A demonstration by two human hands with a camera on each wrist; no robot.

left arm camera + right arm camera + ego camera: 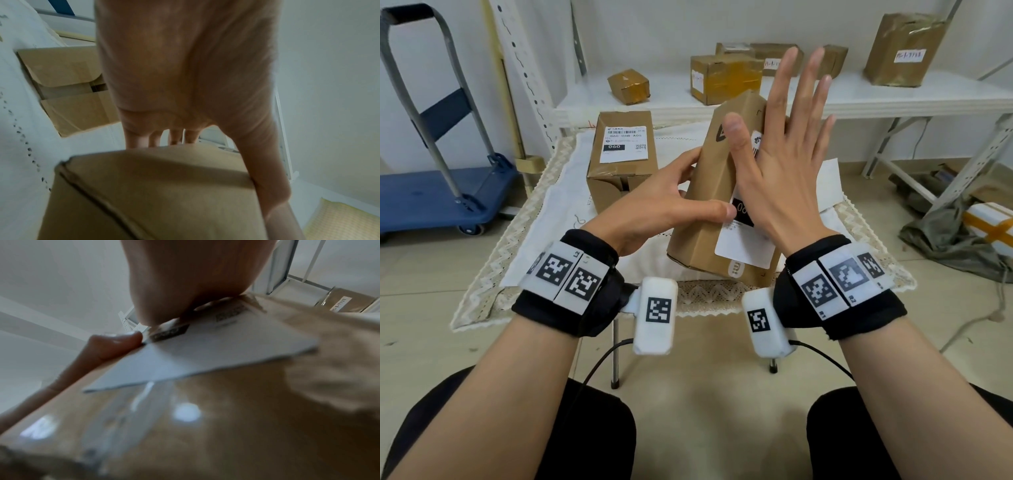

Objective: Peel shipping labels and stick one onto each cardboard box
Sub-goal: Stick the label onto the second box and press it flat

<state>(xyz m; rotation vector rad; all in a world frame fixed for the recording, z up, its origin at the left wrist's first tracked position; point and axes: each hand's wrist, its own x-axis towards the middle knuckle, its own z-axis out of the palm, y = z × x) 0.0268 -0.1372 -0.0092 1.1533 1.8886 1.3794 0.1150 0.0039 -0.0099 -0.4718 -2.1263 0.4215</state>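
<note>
Pressing my flat, spread right hand (784, 164) on the white label (748, 246), I grip the tilted box (705, 192) with my left hand (664, 202); the bench's (524, 253) other box (619, 161) reads "060-06B-A05".

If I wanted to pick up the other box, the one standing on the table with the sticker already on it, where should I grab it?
Probably by its two long side walls, coming down from above. The labelled box stands by itself on the white cloth, left of the box the left hand holds. Its top carries the label, and its near end shows loose flaps, so the plain sides look like the firmer place to grip.
</note>
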